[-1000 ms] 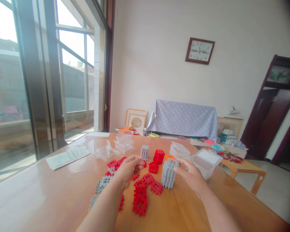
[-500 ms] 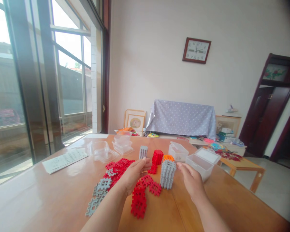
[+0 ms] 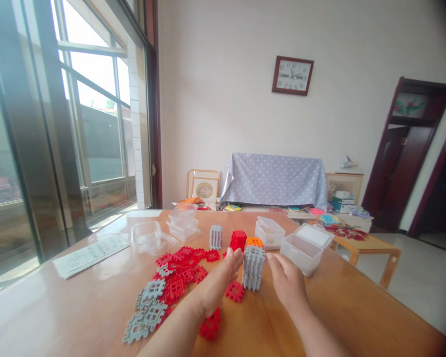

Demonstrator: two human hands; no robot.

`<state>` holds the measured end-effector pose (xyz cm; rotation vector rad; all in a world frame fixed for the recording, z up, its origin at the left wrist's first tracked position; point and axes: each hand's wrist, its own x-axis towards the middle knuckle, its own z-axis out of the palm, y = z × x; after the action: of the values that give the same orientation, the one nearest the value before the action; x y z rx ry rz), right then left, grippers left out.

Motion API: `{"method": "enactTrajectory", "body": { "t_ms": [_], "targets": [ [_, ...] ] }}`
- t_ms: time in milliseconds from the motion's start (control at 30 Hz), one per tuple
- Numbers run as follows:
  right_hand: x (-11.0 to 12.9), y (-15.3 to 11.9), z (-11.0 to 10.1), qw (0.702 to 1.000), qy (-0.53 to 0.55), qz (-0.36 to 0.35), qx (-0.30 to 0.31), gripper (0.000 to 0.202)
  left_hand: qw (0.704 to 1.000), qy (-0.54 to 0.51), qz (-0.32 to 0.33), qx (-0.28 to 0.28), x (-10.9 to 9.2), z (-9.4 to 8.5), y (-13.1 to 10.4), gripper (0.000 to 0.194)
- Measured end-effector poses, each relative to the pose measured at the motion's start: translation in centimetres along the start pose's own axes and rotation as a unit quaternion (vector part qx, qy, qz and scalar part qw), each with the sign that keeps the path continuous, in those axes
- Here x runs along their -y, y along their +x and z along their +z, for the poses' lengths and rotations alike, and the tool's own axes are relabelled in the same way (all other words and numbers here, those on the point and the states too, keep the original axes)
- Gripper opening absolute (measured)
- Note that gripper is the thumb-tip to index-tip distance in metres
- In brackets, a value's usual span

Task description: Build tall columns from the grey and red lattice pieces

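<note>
- Left hand (image 3: 221,282), as seen from where I stand: fingers extended and released, palm flat toward the left side of the tall grey stack (image 3: 253,270); contact not confirmed.
- Right hand (image 3: 289,282): fingers bent, tips just beside the right side; whether they grasp anything cannot be told.
- Position: the tall grey stack stands upright on the table (image 3: 357,297), between both hands. Recommended practice: light, even pressure from both sides at matching height, so the edges align without the column toppling.
- Caution: the orange stack (image 3: 255,242) is close behind; a forward push would likely disturb it.
- Count, loose grey tiles (image 3: 144,312): at least three, overlapping; exact number not established.
- Count, loose red tiles (image 3: 186,258): heaped, partly hidden by the left arm; not countable.
- Count, standing stacks: four. Two grey, including the smaller grey stack (image 3: 216,237); one orange; one red stack (image 3: 238,240).
- Count, translucent boxes (image 3: 296,255): two, right side.
- Count, clear trays (image 3: 182,229): several, partly nested; number undetermined.
- Count, wall clock (image 3: 293,75): one.
</note>
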<state>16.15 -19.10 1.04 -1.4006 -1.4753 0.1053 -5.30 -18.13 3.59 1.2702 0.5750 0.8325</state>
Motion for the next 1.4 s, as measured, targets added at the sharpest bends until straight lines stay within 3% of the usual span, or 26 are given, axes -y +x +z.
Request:
{"method": "enactTrajectory", "body": {
  "t_ms": [333,667,833,1233,1400],
  "targets": [
    [-0.7,0.2,0.4,1.0,-0.008,-0.018,0.013,0.04,1.0,0.008,0.002,0.021,0.2,-0.5,-0.1,0.074],
    [1.8,-0.5,-1.4,0.999,-0.026,0.011,0.026,0.038,1.0,0.009,0.007,0.02,0.5,-0.7,-0.1,0.073],
    [1.8,-0.9,-1.1,0.996,-0.076,0.019,0.038,0.042,0.999,0.016,-0.004,0.04,0.7,-0.9,0.2,0.077],
    [1.5,-1.0,-0.8,0.996,-0.086,-0.007,0.035,0.04,0.998,0.03,-0.009,0.061,0.8,-1.0,0.2,0.08],
    [1.2,-1.2,-0.7,0.999,-0.049,-0.019,-0.007,0.04,0.999,0.015,-0.001,0.038,0.4,-1.6,0.2,0.076]
  ]
}}
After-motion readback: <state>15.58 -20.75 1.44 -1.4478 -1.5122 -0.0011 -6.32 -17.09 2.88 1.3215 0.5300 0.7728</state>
